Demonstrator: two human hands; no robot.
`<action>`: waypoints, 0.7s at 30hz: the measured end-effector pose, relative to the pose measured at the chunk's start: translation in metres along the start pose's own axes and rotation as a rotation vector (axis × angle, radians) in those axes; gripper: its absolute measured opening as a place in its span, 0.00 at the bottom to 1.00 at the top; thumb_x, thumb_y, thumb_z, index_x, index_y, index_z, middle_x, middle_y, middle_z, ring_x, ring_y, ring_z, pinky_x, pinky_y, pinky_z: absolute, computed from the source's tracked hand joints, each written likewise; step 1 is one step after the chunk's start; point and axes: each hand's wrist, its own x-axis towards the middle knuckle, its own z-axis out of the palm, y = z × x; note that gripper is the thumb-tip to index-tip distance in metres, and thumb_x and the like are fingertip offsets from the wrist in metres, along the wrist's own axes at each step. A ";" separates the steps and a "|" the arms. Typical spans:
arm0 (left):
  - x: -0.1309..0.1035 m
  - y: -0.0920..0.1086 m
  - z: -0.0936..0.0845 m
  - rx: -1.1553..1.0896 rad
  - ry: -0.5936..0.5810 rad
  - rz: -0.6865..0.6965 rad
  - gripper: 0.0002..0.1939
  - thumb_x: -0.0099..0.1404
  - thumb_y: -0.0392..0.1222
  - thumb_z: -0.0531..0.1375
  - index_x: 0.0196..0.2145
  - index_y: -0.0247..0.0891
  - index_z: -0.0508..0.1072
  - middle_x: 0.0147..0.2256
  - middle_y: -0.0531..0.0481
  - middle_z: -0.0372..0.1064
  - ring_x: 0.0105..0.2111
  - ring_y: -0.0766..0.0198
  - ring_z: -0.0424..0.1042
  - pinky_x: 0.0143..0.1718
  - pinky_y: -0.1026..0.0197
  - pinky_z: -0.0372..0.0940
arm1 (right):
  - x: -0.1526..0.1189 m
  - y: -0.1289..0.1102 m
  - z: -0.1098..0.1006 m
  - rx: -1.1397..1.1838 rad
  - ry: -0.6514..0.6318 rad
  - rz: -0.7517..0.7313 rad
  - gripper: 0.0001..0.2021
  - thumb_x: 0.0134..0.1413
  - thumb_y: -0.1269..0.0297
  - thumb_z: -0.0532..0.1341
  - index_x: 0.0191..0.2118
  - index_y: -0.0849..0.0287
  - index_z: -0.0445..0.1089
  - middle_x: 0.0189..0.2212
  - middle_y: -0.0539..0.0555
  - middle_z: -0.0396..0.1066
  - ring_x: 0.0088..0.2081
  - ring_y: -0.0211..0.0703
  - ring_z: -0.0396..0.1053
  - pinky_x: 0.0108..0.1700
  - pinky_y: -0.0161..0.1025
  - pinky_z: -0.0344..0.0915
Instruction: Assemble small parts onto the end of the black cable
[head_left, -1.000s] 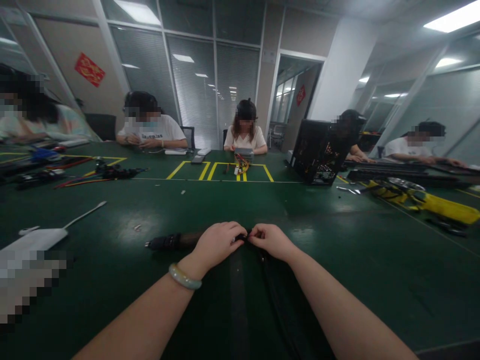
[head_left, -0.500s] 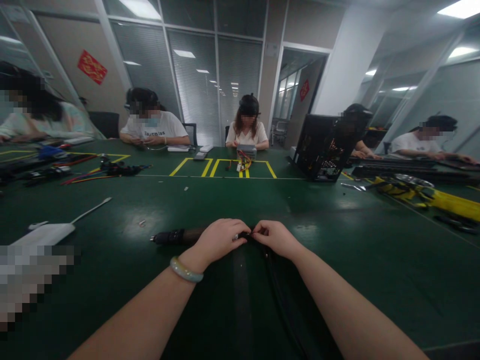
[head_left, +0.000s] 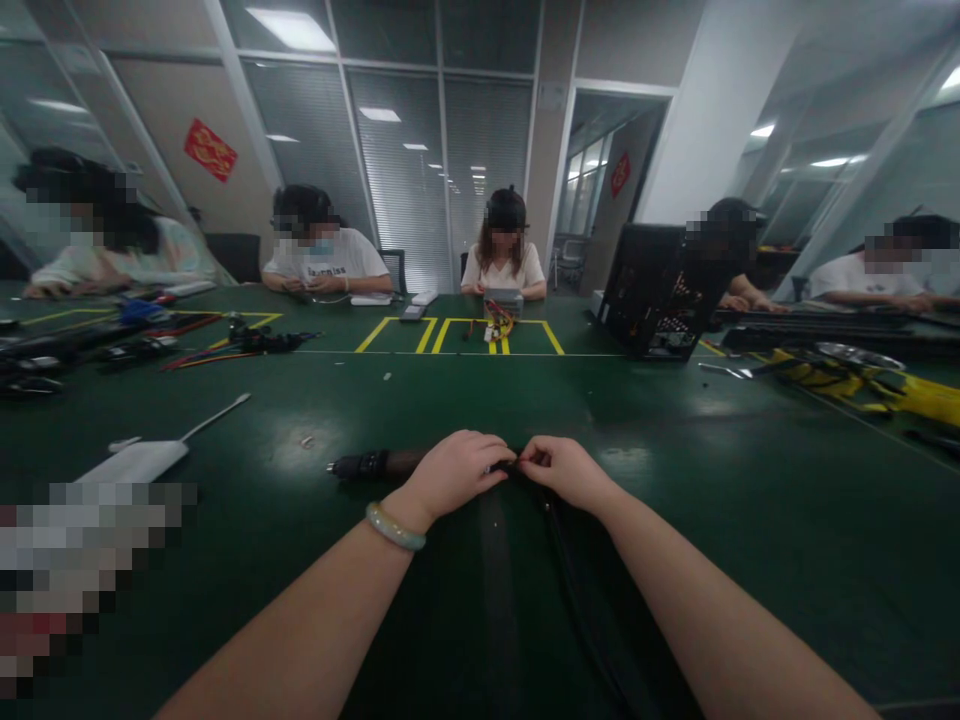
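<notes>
In front of me a black electric screwdriver [head_left: 403,461] lies across the green table, its metal tip pointing left. My left hand [head_left: 459,472], with a jade-coloured bangle on the wrist, is wrapped over the rear part of its body, hiding much of it. Close beside it, my right hand [head_left: 559,470] has thumb and forefinger pinched together at the tool's tail end. What lies between those fingertips is too small to make out. A black cable [head_left: 574,570] runs from below the right hand down toward the table's near edge.
A white tool with a thin shaft [head_left: 154,458] lies at left, partly blurred out. Black parts and coloured wires [head_left: 247,338] sit far left. A black computer case [head_left: 652,290] stands at right, near yellow straps [head_left: 885,385]. Several people work around the table.
The whole view has shifted slightly, so everything appears a little further right. Both hands keep nearly the same pose on the screwdriver.
</notes>
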 end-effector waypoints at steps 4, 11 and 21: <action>0.001 -0.001 0.005 0.028 0.003 -0.014 0.13 0.66 0.43 0.60 0.49 0.43 0.71 0.49 0.49 0.71 0.50 0.58 0.69 0.51 0.54 0.62 | -0.001 0.000 -0.001 -0.016 0.012 -0.001 0.06 0.53 0.62 0.62 0.34 0.58 0.74 0.28 0.48 0.73 0.29 0.37 0.68 0.30 0.32 0.60; 0.002 0.007 0.003 0.038 -0.033 -0.115 0.12 0.66 0.42 0.60 0.48 0.44 0.70 0.51 0.49 0.69 0.50 0.57 0.69 0.51 0.53 0.63 | 0.001 0.002 0.001 -0.031 0.016 0.000 0.06 0.53 0.63 0.62 0.33 0.58 0.74 0.27 0.48 0.73 0.28 0.37 0.68 0.29 0.32 0.59; 0.002 0.018 0.002 -0.007 -0.031 -0.226 0.18 0.64 0.41 0.61 0.52 0.43 0.67 0.53 0.47 0.68 0.52 0.55 0.68 0.53 0.49 0.62 | 0.001 -0.001 0.000 -0.043 -0.004 0.004 0.05 0.52 0.64 0.62 0.33 0.58 0.73 0.28 0.49 0.74 0.29 0.37 0.69 0.30 0.32 0.60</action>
